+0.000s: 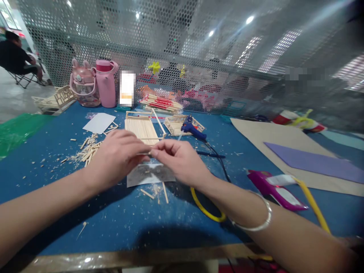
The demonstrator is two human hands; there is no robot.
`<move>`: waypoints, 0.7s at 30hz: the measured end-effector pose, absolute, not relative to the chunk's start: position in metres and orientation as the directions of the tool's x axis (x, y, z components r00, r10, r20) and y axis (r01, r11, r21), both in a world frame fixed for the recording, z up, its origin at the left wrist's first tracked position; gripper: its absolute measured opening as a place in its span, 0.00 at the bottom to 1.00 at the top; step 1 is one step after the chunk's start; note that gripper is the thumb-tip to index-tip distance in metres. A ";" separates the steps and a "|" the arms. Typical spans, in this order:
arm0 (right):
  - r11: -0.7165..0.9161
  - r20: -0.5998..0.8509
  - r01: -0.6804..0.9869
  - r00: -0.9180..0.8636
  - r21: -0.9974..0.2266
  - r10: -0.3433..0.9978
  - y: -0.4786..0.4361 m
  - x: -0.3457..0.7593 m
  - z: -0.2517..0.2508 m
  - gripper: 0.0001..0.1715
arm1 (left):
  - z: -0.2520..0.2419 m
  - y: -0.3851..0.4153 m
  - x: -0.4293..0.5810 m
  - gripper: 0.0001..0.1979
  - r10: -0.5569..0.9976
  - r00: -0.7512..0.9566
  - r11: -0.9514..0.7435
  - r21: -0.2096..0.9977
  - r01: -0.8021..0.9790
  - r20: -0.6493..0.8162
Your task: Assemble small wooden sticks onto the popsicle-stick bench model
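Observation:
My left hand (116,157) and my right hand (182,161) meet at the middle of the blue table (113,220). Their fingers are closed on a small thin piece between them, too small to name for certain. Under the fingers lies a grey sheet (136,177) with stick bits beside it. Just beyond the hands is a flat panel of wooden sticks (140,128) with a raised stick frame. A blue glue gun (195,129) rests against a smaller stick frame (173,125), to the right of the panel.
Stick offcuts (89,151) lie left. Behind stand a pink bottle (107,87), a clear pink bottle (83,89) and a lit phone (127,89). Right are a magenta tool (277,191), yellow loop (207,214), black cord (223,165) and purple sheet (313,163). A person sits far left.

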State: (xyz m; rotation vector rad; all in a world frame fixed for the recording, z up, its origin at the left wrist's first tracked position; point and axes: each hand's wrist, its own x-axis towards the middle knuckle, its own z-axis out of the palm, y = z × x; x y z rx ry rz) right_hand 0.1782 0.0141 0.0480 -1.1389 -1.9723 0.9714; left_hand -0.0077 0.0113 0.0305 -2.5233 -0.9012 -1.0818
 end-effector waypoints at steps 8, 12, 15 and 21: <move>0.093 -0.092 0.366 -0.456 -0.926 0.885 -0.008 0.179 0.044 0.14 | 0.019 -0.019 -0.009 0.07 0.480 0.589 -0.820 0.094 0.565 0.650; 0.338 0.268 0.768 -0.222 -0.544 0.937 0.038 0.221 0.055 0.17 | 0.021 -0.022 -0.012 0.10 0.607 0.524 -0.744 0.195 0.639 0.598; 0.120 0.349 0.990 -0.089 -0.070 0.933 0.085 0.260 0.053 0.16 | 0.019 -0.021 -0.012 0.14 0.666 0.489 -0.694 0.229 0.683 0.563; 0.026 0.181 0.993 -0.047 0.117 0.982 0.141 0.291 0.026 0.26 | 0.010 -0.017 -0.010 0.16 0.727 0.542 -0.668 0.252 0.700 0.422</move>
